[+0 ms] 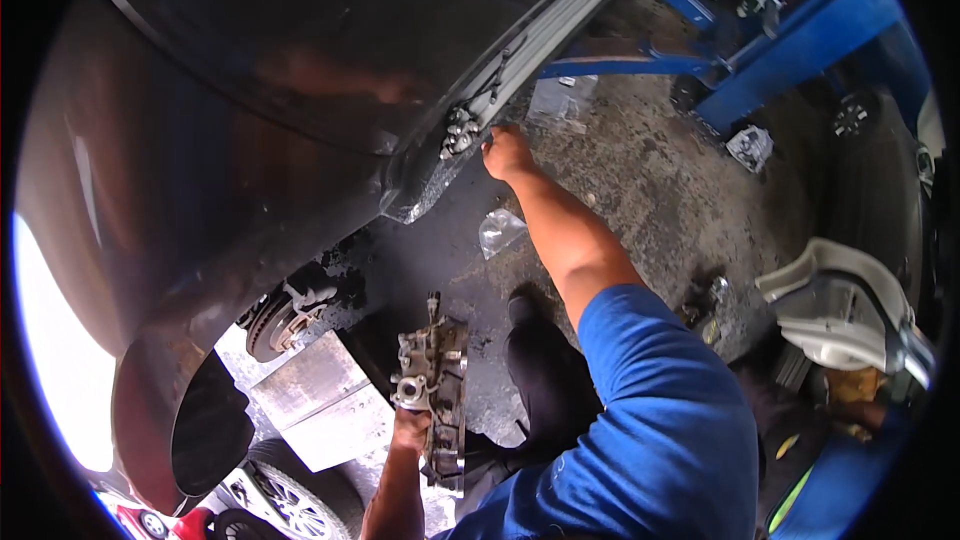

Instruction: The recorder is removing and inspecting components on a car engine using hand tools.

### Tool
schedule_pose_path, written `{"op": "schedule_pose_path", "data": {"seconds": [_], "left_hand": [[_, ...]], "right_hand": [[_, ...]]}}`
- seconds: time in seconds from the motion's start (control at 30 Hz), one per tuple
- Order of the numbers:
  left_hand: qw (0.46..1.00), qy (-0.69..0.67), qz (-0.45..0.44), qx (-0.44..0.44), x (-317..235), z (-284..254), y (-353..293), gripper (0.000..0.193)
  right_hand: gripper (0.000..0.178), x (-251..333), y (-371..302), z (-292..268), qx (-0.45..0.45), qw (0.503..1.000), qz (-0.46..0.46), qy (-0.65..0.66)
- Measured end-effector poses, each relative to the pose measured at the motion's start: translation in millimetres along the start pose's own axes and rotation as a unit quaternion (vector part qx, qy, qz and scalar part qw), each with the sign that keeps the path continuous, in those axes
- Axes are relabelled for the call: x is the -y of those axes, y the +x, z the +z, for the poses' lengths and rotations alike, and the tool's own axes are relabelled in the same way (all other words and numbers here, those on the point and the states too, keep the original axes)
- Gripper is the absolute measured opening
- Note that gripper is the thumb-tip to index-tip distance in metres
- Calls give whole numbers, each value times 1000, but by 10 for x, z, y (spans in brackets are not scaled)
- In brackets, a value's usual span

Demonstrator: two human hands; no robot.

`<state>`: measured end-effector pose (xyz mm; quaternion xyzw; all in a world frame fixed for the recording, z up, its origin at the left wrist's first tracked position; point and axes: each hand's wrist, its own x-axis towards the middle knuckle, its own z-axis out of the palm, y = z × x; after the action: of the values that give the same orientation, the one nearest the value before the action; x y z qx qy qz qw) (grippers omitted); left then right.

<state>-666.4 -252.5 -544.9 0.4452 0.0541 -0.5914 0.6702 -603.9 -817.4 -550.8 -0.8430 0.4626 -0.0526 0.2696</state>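
Observation:
My left hand (411,430) is wrapped round a long metal engine casting (412,392) with a round flanged opening, held upright in front of my body. The lower part of the casting reaches down past my wrist. My right arm stretches forward to the ledge of a dark car (250,110). There my right hand (510,153) is closed, its fingertips at the ledge's edge; whatever they hold is hidden. Just left of it, a cluster of small metal pieces (460,132) lies on the ledge, with a thin dark tool (499,80) beyond.
A clear plastic bag (500,232) and a metal part (750,147) lie on the stained floor. Blue lift arms (640,65) stand at upper right. An exposed brake disc (275,328), cardboard (320,390) and a wheel (290,505) are at lower left. Other people appear at right.

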Motion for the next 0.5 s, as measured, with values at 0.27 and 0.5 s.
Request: {"op": "schedule_pose_path", "data": {"seconds": [0.27, 0.5], "left_hand": [[985, 69, 19, -155, 36, 404, 129, 60], [990, 72, 2, -124, -22, 614, 469, 66]], "right_hand": [[44, -43, 1313, 285, 159, 926, -129, -318], [28, -1187, 2087, 382, -12, 949, -66, -307]]}}
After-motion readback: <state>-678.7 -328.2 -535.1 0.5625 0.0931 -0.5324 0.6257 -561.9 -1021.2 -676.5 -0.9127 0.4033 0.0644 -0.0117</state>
